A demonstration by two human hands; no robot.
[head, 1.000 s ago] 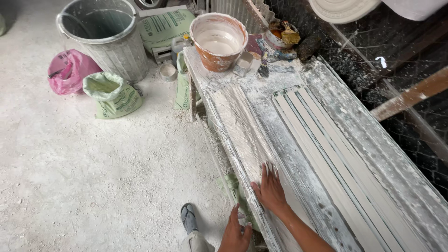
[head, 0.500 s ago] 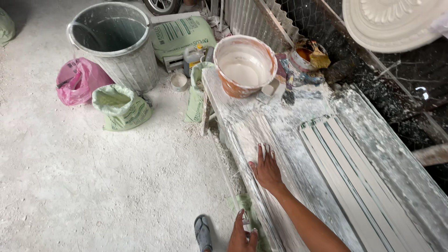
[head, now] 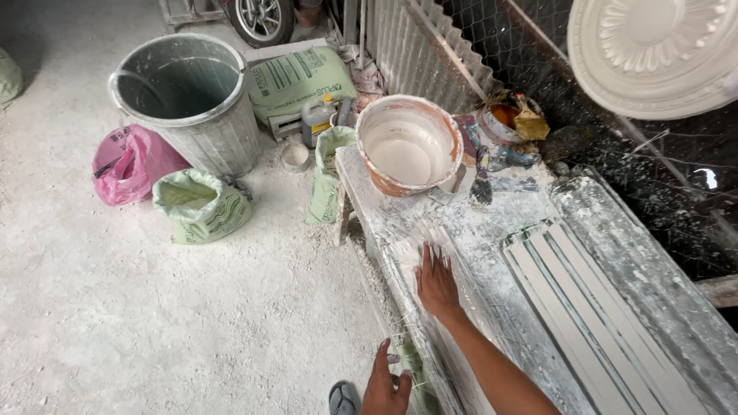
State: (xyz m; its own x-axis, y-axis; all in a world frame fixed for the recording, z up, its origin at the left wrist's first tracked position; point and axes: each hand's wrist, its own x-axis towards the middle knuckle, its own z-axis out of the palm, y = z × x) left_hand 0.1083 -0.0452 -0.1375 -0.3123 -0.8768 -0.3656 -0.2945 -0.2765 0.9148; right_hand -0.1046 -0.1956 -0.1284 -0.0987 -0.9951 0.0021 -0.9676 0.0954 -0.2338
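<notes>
My right hand (head: 437, 283) lies flat, fingers spread, on a long white plaster strip (head: 407, 253) that runs along the near side of a plaster-coated bench (head: 507, 223). My left hand (head: 384, 382) is lower down at the bench's near edge, beside a green-stained patch; the frame cuts it off, so its grip is unclear. Just beyond my right hand an orange-rimmed bowl (head: 409, 144) with white plaster inside stands on the bench end.
Ribbed white moulding lengths (head: 592, 307) lie on the bench to the right. A grey bucket (head: 188, 100), a pink bag (head: 131, 163) and green sacks (head: 201, 206) stand on the dusty floor. A round plaster medallion (head: 653, 54) hangs at upper right. My sandal (head: 342, 398) shows below.
My right hand has slid forward along the strip toward the bowl. My left hand stays at the bench edge. The view has shifted so the bowl sits nearer the middle.
</notes>
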